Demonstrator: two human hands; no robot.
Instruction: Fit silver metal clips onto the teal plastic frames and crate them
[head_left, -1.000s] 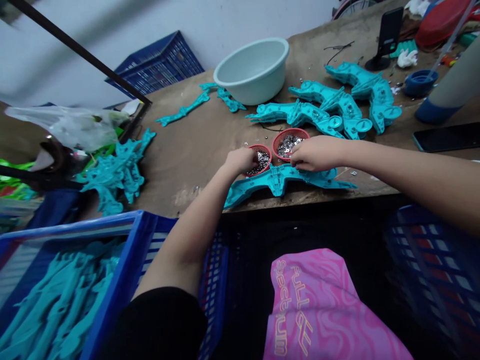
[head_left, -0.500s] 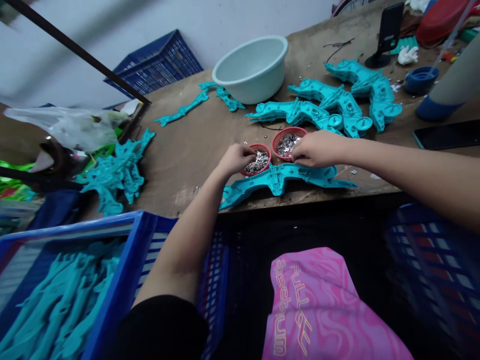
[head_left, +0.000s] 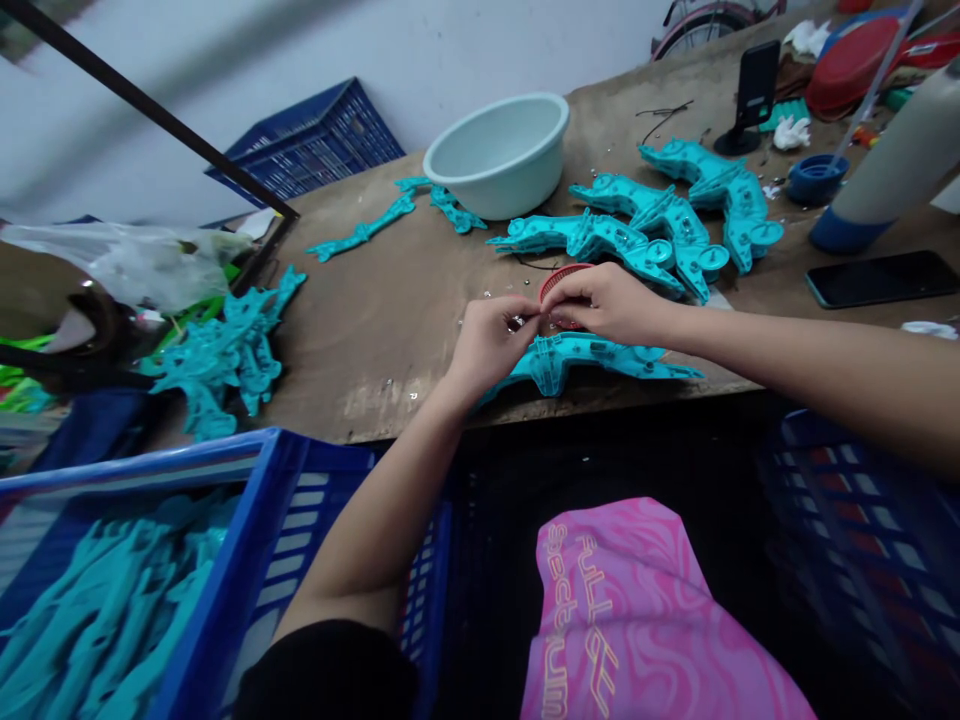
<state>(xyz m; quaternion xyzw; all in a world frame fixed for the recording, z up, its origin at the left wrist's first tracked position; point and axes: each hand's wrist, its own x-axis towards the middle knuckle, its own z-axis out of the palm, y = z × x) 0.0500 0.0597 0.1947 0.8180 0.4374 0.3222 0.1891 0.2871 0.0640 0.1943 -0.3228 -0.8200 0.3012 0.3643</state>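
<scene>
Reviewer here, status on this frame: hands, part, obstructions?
Left hand and right hand meeting above teal plastic moulding. Small metal piece at left fingertips, hold unclear. Red basket partly hidden behind right hand.

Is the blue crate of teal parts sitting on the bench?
No, the blue crate of teal parts sits lower down, below the front edge of the bench.

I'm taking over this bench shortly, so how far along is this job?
Looks done: the teal plastic pieces beyond the red basket, which seem to carry silver bits. In hand: the left hand and right hand meet above another teal piece, with a tiny silver bit by the left fingers. Left: the blue crate of teal pieces.
</scene>
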